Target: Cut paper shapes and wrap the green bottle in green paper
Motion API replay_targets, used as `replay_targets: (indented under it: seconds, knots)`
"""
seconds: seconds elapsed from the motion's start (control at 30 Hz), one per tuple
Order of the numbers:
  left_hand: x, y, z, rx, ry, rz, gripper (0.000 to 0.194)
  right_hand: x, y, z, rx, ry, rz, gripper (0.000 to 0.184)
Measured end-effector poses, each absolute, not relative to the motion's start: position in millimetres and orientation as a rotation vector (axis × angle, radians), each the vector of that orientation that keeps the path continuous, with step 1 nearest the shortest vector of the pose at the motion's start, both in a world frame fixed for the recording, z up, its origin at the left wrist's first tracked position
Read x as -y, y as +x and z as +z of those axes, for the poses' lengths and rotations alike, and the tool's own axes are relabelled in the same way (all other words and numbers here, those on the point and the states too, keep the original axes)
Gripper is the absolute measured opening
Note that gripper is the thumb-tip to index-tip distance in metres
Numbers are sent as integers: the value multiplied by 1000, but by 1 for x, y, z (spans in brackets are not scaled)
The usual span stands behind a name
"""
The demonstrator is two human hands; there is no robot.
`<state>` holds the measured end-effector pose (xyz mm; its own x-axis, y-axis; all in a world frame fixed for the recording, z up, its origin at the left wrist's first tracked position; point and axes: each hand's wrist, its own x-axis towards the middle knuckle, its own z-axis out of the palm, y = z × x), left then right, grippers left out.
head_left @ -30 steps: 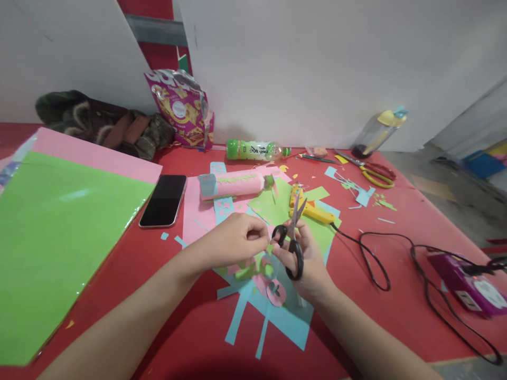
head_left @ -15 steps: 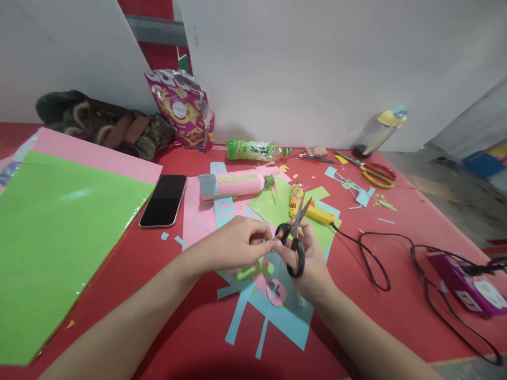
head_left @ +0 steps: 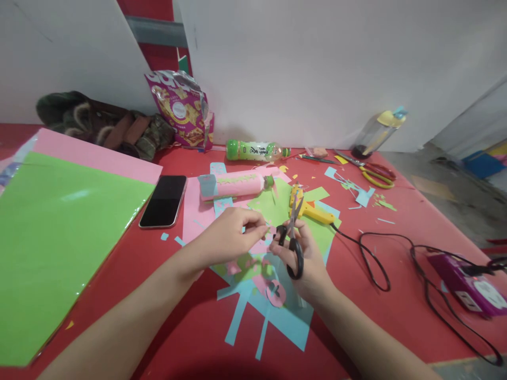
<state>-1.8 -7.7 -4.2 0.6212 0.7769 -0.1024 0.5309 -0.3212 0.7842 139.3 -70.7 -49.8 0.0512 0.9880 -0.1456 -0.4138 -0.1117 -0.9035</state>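
Small paper bits are best handled with the scissors (head_left: 292,226) kept aimed away from the left hand (head_left: 233,237). They're held in the right hand's (head_left: 311,258) fingers, blades slightly apart, over cut paper (head_left: 291,322) mid-table; whether anything's pinched by the left fingers can't be told. Since half a second ago, the fingertips have been parted, and a pink cutout (head_left: 233,267) has been uncovered.

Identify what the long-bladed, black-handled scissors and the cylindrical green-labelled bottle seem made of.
Long-bladed, black-handled scissors: probably steel blades, judging by their grey metallic look; handles likely smooth plastic, being solid black. Cylindrical green-labelled bottle: probably glossy plastic, see-through near its neck.
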Motion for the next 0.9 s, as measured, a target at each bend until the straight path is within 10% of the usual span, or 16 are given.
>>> replay_targets:
  seconds: [0.9]
  knots:
    - [6, -10, 5, -1065, 2027, 491, 21, 75, 141, -49, 1120, -915, 1699, 39]
